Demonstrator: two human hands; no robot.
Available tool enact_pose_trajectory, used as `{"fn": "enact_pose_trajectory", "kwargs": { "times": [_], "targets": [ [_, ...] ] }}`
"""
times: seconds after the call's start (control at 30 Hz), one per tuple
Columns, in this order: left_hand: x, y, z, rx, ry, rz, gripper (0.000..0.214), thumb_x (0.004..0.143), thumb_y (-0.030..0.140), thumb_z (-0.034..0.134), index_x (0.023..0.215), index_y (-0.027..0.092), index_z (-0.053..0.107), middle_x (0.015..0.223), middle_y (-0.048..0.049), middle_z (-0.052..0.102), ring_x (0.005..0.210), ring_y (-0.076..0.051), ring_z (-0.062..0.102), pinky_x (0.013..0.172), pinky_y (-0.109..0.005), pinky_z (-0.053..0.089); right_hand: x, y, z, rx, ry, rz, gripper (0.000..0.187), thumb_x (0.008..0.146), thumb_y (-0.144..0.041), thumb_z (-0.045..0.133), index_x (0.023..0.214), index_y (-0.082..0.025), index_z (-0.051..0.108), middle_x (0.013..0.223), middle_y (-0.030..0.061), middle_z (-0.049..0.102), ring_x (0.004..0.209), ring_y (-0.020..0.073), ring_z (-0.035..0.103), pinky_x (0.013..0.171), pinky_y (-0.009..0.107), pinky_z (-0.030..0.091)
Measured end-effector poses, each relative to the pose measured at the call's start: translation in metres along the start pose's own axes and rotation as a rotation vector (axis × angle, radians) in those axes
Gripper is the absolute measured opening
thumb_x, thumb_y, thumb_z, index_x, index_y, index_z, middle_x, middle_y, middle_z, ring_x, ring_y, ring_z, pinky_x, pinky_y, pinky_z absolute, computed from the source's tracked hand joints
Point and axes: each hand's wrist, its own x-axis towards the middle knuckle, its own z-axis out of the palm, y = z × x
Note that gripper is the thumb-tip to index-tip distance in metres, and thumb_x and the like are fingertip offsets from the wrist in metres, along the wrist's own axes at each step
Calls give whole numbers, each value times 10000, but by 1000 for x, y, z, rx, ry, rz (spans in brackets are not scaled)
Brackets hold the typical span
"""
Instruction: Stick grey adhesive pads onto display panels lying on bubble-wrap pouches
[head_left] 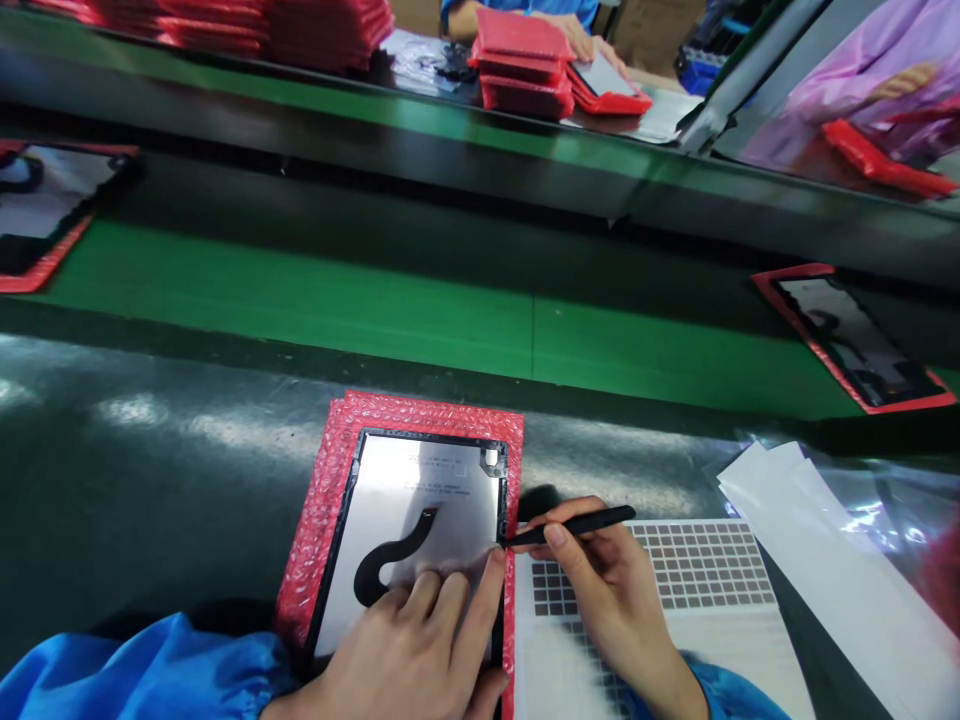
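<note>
A tablet screen panel (469, 515) with a silver back and black frame lies on red bubble wrap (311, 545). A curved black flex cable (390, 553) runs across its back. My left hand (427, 640) rests on the panel's lower part, its index finger stretched to the right edge and the others slightly bent. Black tweezers (592, 520) are pinched in my right hand (611, 580), their tip at that same edge beside my left fingertip. Under my right hand is a white sheet with rows of small grey stickers (705, 565).
Beyond the worktop (165, 470) runs a green conveyor belt (420, 305), with panels on red wrap at left (67, 195) and right (851, 335). White papers (840, 570) lie at right. Red packets (521, 65) stand on the far shelf, where co-workers' hands are busy.
</note>
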Motion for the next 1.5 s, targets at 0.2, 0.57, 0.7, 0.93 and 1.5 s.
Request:
{"fn": "enact_pose_trajectory", "kwargs": {
  "times": [0.2,0.57,0.7,0.93,1.5],
  "targets": [
    [2,-1,-1,-13,19,-4,669,891,335,560,1453,4,413,1042,-138,734,760,-259,710,573,-355,594,0,4,0,61,12,34,139,958,-385,750,987,-252,722,885,21,782,747,203,812,708,297,689],
    [5,-3,-13,-126,32,-64,672,879,290,544,1453,-2,352,947,-119,737,729,-261,730,557,-387,601,-28,-18,-24,57,43,-92,77,985,-358,723,1023,-291,727,955,25,796,766,216,826,730,317,698],
    [3,-1,-16,-120,21,-62,650,917,324,545,1452,-12,388,950,-121,729,729,-264,713,574,-394,585,-59,-2,-37,-93,-14,-40,86,990,-323,708,1062,-283,732,1018,64,786,833,243,811,767,346,695],
    [-15,29,-7,14,116,333,325,1024,348,530,1222,135,676,1206,-75,708,879,-210,606,622,-316,476,-81,26,-41,-245,-110,-51,143,1020,-284,646,1155,-296,692,1095,88,751,960,259,776,811,367,673],
    [-23,41,8,54,84,331,338,1017,409,563,1178,165,733,1353,-103,662,893,-220,520,640,-349,391,-78,20,-37,-341,-93,-86,121,1015,-305,647,1119,-278,704,1068,89,759,945,268,770,830,381,658]
  ]
}}
